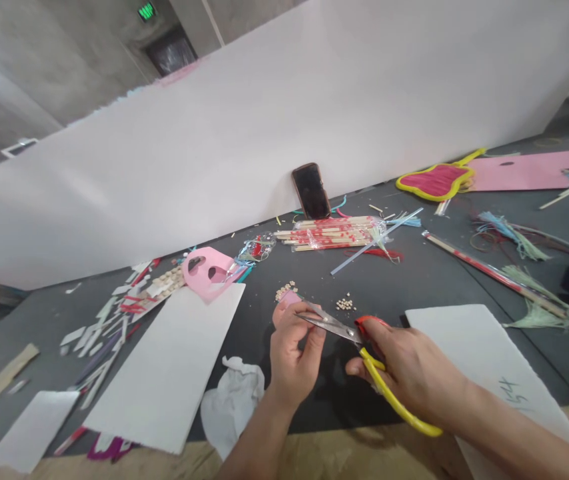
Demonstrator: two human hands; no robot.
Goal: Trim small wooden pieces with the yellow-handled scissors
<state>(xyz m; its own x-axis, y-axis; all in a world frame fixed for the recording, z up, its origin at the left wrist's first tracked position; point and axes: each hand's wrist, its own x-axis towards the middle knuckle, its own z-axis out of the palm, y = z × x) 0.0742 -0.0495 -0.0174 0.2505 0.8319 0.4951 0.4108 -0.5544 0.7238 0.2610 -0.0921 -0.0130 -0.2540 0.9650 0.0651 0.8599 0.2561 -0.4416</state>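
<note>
My left hand (pixel 294 353) pinches a small pink piece (pixel 290 298), perhaps paper or foam, between thumb and fingers. My right hand (pixel 412 363) grips a pair of scissors (pixel 335 327) with a long yellow handle. Something red (pixel 368 323) shows at the right fingers; I cannot tell whether it belongs to the scissors. The blades point left and lie across the left fingertips, just below the pink piece. Their exact opening is partly hidden by the fingers. Beyond the hands, small pale beads lie in two little piles (pixel 346 304) on the dark tabletop (pixel 389 280).
White boards flank the hands, one on the left (pixel 169 367), one on the right (pixel 484 360). A crumpled tissue (pixel 232 400) lies beside my left forearm. Behind are a pink mask-like cutout (pixel 214 283), wrapped sticks (pixel 334 233), and a phone (pixel 311 191) leaning on the white partition (pixel 214 153).
</note>
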